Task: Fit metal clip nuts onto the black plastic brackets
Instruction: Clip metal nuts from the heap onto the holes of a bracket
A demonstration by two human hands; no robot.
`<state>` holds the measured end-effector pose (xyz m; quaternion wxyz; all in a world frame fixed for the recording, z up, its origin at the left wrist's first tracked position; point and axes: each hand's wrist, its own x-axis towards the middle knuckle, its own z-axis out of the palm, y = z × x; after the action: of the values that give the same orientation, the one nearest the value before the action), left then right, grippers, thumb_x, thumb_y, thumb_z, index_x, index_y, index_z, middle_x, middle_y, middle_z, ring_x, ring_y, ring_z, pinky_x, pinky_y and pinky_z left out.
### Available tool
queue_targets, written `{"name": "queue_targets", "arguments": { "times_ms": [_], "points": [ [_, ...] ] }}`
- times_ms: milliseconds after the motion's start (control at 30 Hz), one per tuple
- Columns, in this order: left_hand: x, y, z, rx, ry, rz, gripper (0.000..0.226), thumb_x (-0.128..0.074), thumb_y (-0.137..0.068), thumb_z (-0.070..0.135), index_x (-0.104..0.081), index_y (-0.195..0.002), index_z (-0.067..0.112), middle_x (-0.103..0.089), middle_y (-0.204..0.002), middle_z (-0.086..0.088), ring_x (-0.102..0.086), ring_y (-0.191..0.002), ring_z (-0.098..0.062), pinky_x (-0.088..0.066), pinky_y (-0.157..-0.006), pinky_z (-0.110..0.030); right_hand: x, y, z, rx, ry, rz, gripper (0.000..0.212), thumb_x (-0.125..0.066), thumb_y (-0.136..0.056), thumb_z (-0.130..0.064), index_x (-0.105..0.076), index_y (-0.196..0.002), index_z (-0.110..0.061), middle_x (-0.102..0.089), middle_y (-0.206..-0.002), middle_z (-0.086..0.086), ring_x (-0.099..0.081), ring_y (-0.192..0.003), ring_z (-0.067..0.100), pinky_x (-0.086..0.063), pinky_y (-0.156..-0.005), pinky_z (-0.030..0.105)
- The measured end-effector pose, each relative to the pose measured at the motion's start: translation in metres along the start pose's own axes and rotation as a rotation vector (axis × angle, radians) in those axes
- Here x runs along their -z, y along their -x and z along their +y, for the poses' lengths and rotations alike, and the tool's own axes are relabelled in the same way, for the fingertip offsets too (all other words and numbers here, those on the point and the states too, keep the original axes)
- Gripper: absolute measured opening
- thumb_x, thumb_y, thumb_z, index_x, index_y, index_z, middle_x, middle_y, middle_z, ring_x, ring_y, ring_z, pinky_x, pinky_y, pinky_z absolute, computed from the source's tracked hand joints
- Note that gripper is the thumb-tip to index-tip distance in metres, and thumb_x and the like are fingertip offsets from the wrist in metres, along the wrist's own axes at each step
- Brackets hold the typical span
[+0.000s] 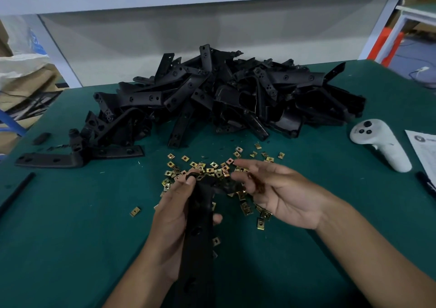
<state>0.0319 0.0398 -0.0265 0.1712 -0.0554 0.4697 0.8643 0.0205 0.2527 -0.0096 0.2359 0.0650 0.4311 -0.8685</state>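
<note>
Head view: black plastic bracket (198, 227) gripped in left hand (173, 215), long axis running away from body, far end level with fingertips. Right hand (278, 194) just right of that end, fingers loosely spread; blurred, contents indeterminate. Clip nuts (212, 168) scattered beneath and beyond both hands on bench (70, 213).

Left hand (172, 215) with fingers curled in a grip, right hand (280, 197) palm-up, fingers relaxed.
</note>
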Motion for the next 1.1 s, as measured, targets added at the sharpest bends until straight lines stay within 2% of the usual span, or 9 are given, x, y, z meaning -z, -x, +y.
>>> {"name": "queue_targets", "arguments": {
  "times_ms": [133, 200, 300, 400, 467, 633, 733, 867, 1100],
  "points": [
    [-0.002, 0.003, 0.0, -0.104, -0.119, -0.048, 0.086, -0.099, -0.048, 0.045, -0.061, -0.118, 0.015, -0.068, -0.083, -0.007, -0.062, -0.053, -0.019, -0.049, -0.044, -0.026, 0.0, -0.001, 0.0, -0.021, -0.013, 0.016, 0.017, -0.062, -0.089, -0.02, -0.058, -0.103, -0.01, -0.061, -0.067, 0.001, -0.044, -0.045, 0.002, -0.033, -0.04, 0.014],
    [-0.002, 0.006, 0.0, -0.121, -0.169, -0.045, 0.084, -0.1, -0.041, 0.05, -0.067, -0.113, 0.023, -0.071, -0.087, -0.006, -0.064, -0.054, -0.02, -0.05, -0.047, -0.027, 0.001, 0.0, 0.0, -0.027, -0.005, 0.006, 0.016, -0.063, -0.09, -0.024, -0.054, -0.098, -0.014, -0.053, -0.06, -0.002, -0.04, -0.044, 0.003, -0.028, -0.042, 0.016],
    [-0.004, 0.009, 0.0, -0.133, -0.207, -0.071, 0.056, -0.096, -0.05, 0.052, -0.073, -0.093, 0.025, -0.07, -0.085, -0.006, -0.066, -0.059, -0.02, -0.052, -0.051, -0.027, 0.0, 0.001, 0.001, -0.046, 0.017, -0.022, 0.008, -0.056, -0.097, -0.016, -0.061, -0.097, -0.011, -0.056, -0.073, 0.002, -0.046, -0.055, 0.008, -0.032, -0.046, 0.019],
    [-0.006, 0.01, 0.0, -0.115, -0.201, -0.06, 0.025, -0.087, -0.068, 0.035, -0.074, -0.085, 0.023, -0.07, -0.08, -0.008, -0.065, -0.058, -0.019, -0.052, -0.051, -0.024, 0.002, 0.001, 0.002, -0.038, 0.056, -0.023, 0.034, -0.043, -0.094, 0.01, -0.073, -0.103, -0.002, -0.067, -0.09, 0.01, -0.054, -0.066, 0.012, -0.039, -0.049, 0.02],
    [-0.007, 0.011, 0.0, -0.112, -0.21, -0.054, 0.011, -0.08, -0.072, 0.027, -0.074, -0.081, 0.024, -0.07, -0.077, -0.008, -0.064, -0.056, -0.018, -0.052, -0.05, -0.024, 0.001, 0.003, 0.002, -0.022, 0.094, -0.055, 0.033, -0.051, -0.089, 0.008, -0.077, -0.105, -0.004, -0.071, -0.096, 0.012, -0.057, -0.067, 0.011, -0.042, -0.049, 0.019],
    [-0.007, 0.011, 0.002, -0.172, -0.279, -0.095, 0.036, -0.084, -0.057, 0.026, -0.068, -0.087, 0.014, -0.07, -0.076, -0.005, -0.063, -0.058, -0.016, -0.053, -0.054, -0.023, 0.001, 0.003, 0.002, 0.012, 0.132, -0.088, 0.029, -0.06, -0.088, -0.005, -0.067, -0.116, -0.004, -0.074, -0.106, 0.013, -0.058, -0.065, 0.007, -0.043, -0.05, 0.017],
    [-0.005, 0.009, 0.001, -0.183, -0.306, -0.112, 0.029, -0.085, -0.056, 0.026, -0.073, -0.082, 0.023, -0.069, -0.075, -0.005, -0.064, -0.059, -0.015, -0.054, -0.057, -0.023, 0.001, 0.003, 0.002, 0.051, 0.208, -0.08, 0.023, -0.063, -0.088, -0.01, -0.078, -0.104, -0.013, -0.075, -0.1, 0.008, -0.058, -0.065, 0.004, -0.045, -0.051, 0.015],
    [-0.003, 0.008, 0.001, -0.211, -0.333, -0.133, 0.029, -0.087, -0.058, 0.024, -0.073, -0.084, 0.026, -0.07, -0.076, -0.006, -0.066, -0.063, -0.015, -0.055, -0.061, -0.022, -0.003, 0.004, 0.001, 0.091, 0.29, -0.08, 0.021, -0.065, -0.088, -0.015, -0.079, -0.104, -0.018, -0.072, -0.09, -0.002, -0.055, -0.066, 0.003, -0.04, -0.05, 0.013],
    [-0.005, 0.008, 0.001, -0.28, -0.336, -0.124, 0.053, -0.087, -0.065, 0.004, -0.054, -0.106, -0.005, -0.074, -0.085, -0.007, -0.068, -0.067, -0.015, -0.056, -0.062, -0.023, -0.011, 0.008, 0.002, 0.144, 0.409, -0.081, 0.01, -0.074, -0.082, -0.024, -0.077, -0.092, -0.022, -0.065, -0.077, -0.008, -0.052, -0.063, 0.002, -0.037, -0.049, 0.014]
  ]
}}
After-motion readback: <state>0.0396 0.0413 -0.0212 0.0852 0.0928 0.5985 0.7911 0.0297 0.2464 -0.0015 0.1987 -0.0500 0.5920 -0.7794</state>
